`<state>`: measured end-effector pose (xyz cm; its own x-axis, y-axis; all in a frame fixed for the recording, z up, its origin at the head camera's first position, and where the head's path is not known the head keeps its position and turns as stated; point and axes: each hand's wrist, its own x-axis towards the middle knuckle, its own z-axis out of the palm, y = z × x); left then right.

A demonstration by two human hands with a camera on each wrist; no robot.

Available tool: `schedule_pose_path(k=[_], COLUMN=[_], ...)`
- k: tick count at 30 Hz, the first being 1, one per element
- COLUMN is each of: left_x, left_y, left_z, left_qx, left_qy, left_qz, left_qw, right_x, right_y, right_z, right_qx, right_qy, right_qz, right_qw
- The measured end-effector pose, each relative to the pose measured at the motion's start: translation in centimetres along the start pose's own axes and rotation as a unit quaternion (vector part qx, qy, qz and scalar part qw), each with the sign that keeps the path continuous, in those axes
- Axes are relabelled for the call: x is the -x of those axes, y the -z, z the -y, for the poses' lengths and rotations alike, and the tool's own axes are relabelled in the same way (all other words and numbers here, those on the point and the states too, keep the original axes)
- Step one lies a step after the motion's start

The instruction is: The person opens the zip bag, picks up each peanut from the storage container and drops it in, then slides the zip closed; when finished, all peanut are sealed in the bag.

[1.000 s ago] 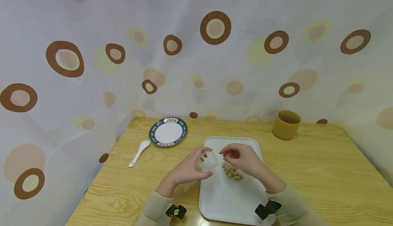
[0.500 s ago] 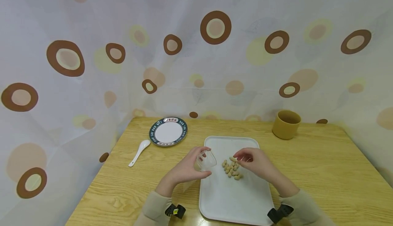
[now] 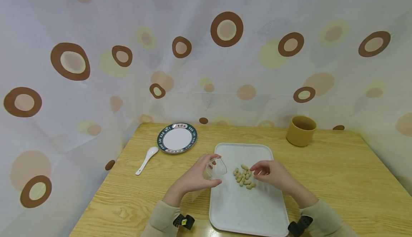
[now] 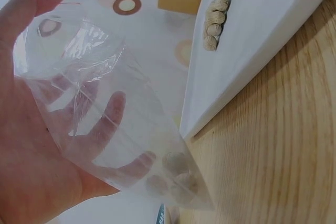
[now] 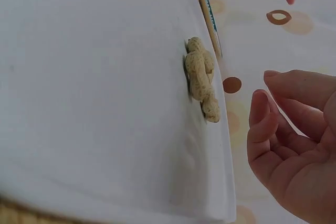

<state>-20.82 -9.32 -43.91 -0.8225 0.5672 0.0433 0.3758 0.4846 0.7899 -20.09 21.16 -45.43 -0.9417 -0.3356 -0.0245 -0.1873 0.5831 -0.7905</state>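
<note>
My left hand (image 3: 197, 174) holds a clear plastic bag (image 3: 216, 169) by its mouth, spread wide between thumb and fingers, at the tray's left edge. In the left wrist view several peanuts (image 4: 181, 177) show in the bottom corner of the bag (image 4: 126, 119). A small heap of unshelled peanuts (image 3: 243, 178) lies on the white tray (image 3: 248, 208). Just right of that heap hovers my right hand (image 3: 271, 174), fingers loosely bent. The right wrist view shows a gap between thumb and forefinger of this hand (image 5: 299, 145), with nothing held.
A green-rimmed white plate (image 3: 177, 139) lies at the back left, with a white spoon (image 3: 146, 161) in front of it. At the back right stands a mustard-yellow cup (image 3: 300, 133). A patterned curtain (image 3: 206, 69) hangs behind the wooden table (image 3: 341, 179).
From above the left of the heap, my right hand has moved right, away from the bag, and down beside the peanuts. My left hand and the bag have stayed nearly still.
</note>
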Motion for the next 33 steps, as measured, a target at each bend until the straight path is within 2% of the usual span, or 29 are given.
schedule_pose_path(k=[5, 14, 33], left_x=[0.0, 0.1, -0.1], left_y=[0.0, 0.0, -0.1], left_z=[0.0, 0.0, 0.0], left_qx=[-0.002, 0.001, 0.006], left_qy=[0.001, -0.002, 0.003], left_qz=[-0.002, 0.000, 0.006], left_qw=[1.0000, 1.0000, 1.0000], right_x=[-0.1, -0.4, -0.6], right_y=[-0.1, -0.6, -1.3], right_z=[-0.8, -1.7, -3.0], right_qx=[-0.020, -0.014, -0.004], right_qy=[-0.012, -0.034, -0.007], right_qz=[0.024, 0.046, 0.070], right_qw=[0.9994, 0.9983, 0.9975])
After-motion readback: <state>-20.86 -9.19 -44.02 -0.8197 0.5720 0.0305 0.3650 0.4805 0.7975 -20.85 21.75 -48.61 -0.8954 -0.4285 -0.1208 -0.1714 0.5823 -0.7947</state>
